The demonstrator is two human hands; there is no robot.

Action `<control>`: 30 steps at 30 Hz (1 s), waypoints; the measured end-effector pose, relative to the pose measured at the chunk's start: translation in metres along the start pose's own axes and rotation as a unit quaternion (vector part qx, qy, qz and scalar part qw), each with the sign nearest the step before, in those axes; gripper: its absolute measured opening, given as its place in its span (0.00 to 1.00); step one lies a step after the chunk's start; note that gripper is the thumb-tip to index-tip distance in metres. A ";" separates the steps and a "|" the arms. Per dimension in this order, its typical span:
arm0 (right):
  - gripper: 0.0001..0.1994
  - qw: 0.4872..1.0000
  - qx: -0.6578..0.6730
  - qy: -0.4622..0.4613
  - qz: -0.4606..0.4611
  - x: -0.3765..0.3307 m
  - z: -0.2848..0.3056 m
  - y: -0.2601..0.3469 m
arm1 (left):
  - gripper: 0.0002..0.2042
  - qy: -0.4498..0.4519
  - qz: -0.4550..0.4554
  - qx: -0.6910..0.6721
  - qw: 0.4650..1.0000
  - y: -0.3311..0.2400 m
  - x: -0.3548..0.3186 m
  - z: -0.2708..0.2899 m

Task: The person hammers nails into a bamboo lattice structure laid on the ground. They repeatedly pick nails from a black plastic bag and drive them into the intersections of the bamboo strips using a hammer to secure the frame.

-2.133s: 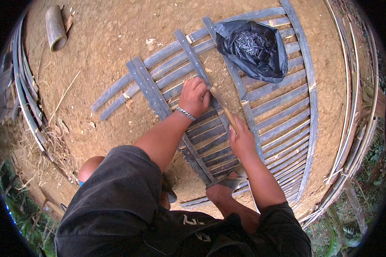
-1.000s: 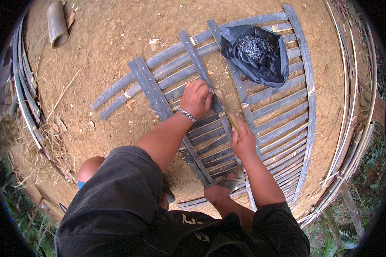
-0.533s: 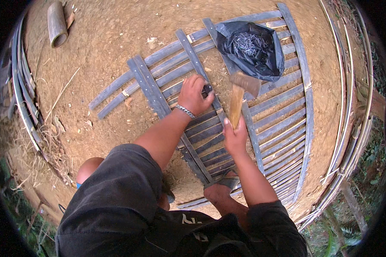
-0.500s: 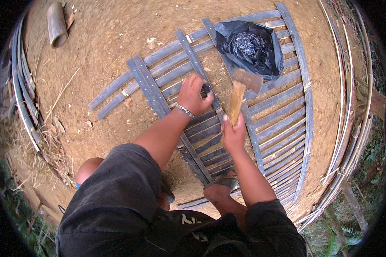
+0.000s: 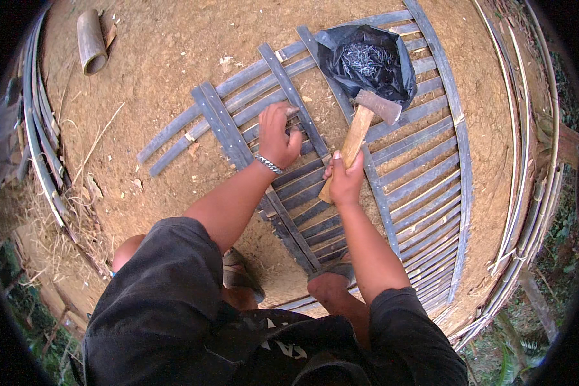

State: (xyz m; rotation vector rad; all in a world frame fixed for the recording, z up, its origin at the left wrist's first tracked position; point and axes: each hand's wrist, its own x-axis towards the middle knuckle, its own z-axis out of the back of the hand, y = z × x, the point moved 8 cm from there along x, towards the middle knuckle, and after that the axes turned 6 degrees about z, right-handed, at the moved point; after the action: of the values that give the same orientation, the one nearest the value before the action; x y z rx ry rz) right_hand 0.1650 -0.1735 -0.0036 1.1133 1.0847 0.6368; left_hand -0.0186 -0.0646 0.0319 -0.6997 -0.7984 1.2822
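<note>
"One lattice frame (image 5: 381, 204) of dark slats lies on the ground (image 5: 174, 71). What has changed?"

"Its middle crosspiece (image 5: 309, 122) shows between the hands. Far right rests the black bag (image 5: 331, 64). The hammer (image 5: 359, 128), grasped in the right hand (image 5: 346, 183), has moved off the crosspiece toward the bag's near edge; striking appears paused. The left hand (image 5: 280, 136) has drawn leftward, fingers loosely curled."

"What is obscured?"

"Whether those fingers hold anything cannot be told. The shirt (image 5: 257, 350) hides part of the frame's near edge; nails (image 5: 367, 59) inside the bag blur together."
</note>
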 end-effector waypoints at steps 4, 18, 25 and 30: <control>0.10 1.000 0.006 0.002 0.007 -0.003 0.000 0.002 | 0.37 0.069 -0.027 0.122 0.990 -0.019 0.003 -0.002; 0.20 0.997 -0.072 0.000 -0.028 -0.002 0.013 -0.007 | 0.37 0.109 -0.027 0.264 0.958 -0.011 -0.019 -0.010; 0.22 0.996 -0.084 -0.009 -0.004 -0.003 0.014 -0.010 | 0.20 0.094 -0.042 0.276 0.956 -0.006 -0.027 -0.011; 0.22 0.997 -0.081 0.000 -0.007 -0.003 0.011 -0.008 | 0.21 0.091 -0.031 0.280 0.955 -0.001 -0.027 -0.010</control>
State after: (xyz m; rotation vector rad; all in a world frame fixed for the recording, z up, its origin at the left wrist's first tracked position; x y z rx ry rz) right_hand 0.1727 -0.1831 -0.0089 0.9652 1.0212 0.6995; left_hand -0.0126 -0.0918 0.0239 -0.3218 -0.2768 1.2841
